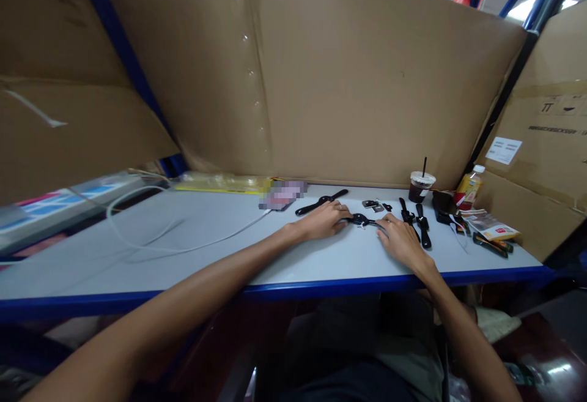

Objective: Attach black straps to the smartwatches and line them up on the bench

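A black two-handled tool [361, 219] lies level just above or on the grey tabletop, between my hands. My left hand [324, 220] has its fingers wrapped round the left handle, and my right hand [400, 240] grips the right one. Behind my left hand rests a similar black tool [321, 202]. Small metal and black parts [376, 206] lie behind the held tool. Just right of my right hand are more black tools [422, 226], set close together.
A cup with a straw [419, 186], a bottle [470, 186], a black case [444, 207] and a packet [493, 226] stand or lie at the right. A blurred pink item [283, 195] with a white cable is behind left. Cardboard [343, 84] walls the table's back.
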A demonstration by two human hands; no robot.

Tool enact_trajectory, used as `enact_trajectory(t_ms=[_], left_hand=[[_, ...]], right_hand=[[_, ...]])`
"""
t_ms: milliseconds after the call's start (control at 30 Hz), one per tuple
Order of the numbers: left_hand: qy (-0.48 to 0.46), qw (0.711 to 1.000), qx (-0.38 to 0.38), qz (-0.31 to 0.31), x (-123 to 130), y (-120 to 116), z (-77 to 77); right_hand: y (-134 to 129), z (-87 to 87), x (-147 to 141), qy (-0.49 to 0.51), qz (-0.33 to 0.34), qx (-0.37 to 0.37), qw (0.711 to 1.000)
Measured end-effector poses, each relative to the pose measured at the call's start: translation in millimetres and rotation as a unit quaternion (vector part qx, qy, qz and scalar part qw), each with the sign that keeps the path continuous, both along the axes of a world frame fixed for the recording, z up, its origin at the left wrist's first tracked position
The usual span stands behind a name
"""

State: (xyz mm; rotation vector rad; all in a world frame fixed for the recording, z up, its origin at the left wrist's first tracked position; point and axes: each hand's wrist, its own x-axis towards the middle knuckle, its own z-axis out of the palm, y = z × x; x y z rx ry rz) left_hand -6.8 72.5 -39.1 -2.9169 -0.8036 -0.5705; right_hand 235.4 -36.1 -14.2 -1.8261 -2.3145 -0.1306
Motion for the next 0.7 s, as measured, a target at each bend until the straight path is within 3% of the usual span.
enact_trajectory(t_ms=[200,467,700], left_hand=[[-0.01,0.998,-0.023,-0.051,8.1,-16.0,7.5],[-0.022,0.995,-0.031,-0.089,15.9,-33.5,10.9],[-0.022,0.996,-0.036,-0.073,14.7,-33.2,14.5]], right_hand=[[0.1,0.8,-0.7,-0.002,0.016,-0.005,1.0],[-1.8,12.8,11.8,-0.017,-0.02,-0.01,1.0],[-10.9,7.1,-6.7,-0.005,0.108,-0.04,0.993]])
